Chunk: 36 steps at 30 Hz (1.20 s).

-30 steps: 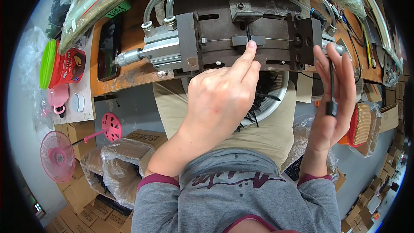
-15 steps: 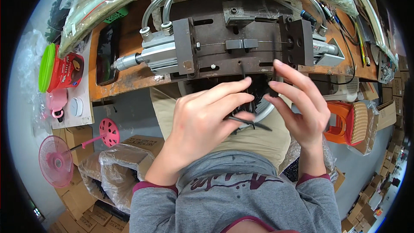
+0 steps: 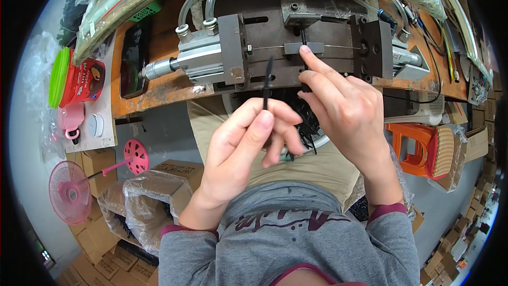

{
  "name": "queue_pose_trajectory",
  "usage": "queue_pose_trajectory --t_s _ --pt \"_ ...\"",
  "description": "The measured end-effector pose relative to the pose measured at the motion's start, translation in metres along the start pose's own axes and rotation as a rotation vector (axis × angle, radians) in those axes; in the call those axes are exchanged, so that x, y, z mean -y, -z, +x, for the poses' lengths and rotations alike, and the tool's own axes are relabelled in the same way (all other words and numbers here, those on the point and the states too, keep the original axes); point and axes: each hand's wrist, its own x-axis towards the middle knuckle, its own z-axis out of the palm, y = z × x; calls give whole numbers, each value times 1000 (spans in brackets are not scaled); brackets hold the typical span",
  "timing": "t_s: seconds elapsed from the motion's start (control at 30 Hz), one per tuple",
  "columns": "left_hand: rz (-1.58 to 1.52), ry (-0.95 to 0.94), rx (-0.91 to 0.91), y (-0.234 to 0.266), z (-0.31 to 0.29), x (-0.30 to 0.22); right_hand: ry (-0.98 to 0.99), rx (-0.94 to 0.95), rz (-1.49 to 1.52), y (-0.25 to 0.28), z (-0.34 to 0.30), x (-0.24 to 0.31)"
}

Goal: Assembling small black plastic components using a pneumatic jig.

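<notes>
Upright between the thumb and forefinger of my left hand [image 3: 238,145] is a thin black stick [image 3: 268,82] with a tapered, brush-like upper end. My other left fingers are loosely curled. My right hand [image 3: 346,106] reaches to a small grey metal block [image 3: 292,48] in the middle of the bench machine. Its index fingertip touches the block, and its thumb and other fingers pinch the lower end of a second black stick [image 3: 304,35], which runs across the block towards the rear bracket. Below my hands, a pile of black sticks [image 3: 306,127] lies in a pale round container, partly hidden.
Metal cylinders [image 3: 198,57] with clear hoses flank the dark machine plate [image 3: 270,69]. On the left are a dark phone-like slab [image 3: 135,58], a red tub [image 3: 87,82] with a green lid and a pink fan [image 3: 71,193]. An orange stool [image 3: 413,140] stands right.
My right hand has moved up and left to the grey block, bringing a black stick across it. My left hand has turned and now holds its stick upright.
</notes>
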Motion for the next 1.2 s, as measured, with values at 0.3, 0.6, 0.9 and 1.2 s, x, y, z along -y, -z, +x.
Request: queue_pose_trajectory --t_s 0.3,0.6,0.9,1.2 --pt "4 44 -66 -10 -2 -2 -230 -94 610 8 0 1" --pt "29 55 -13 -18 -5 -5 -533 106 1473 24 14 19" --pt "608 -474 -159 -21 13 -20 -447 -335 1464 17 37 24" --pt "973 -1241 -782 88 63 -227 -356 -404 1262 46 29 4"
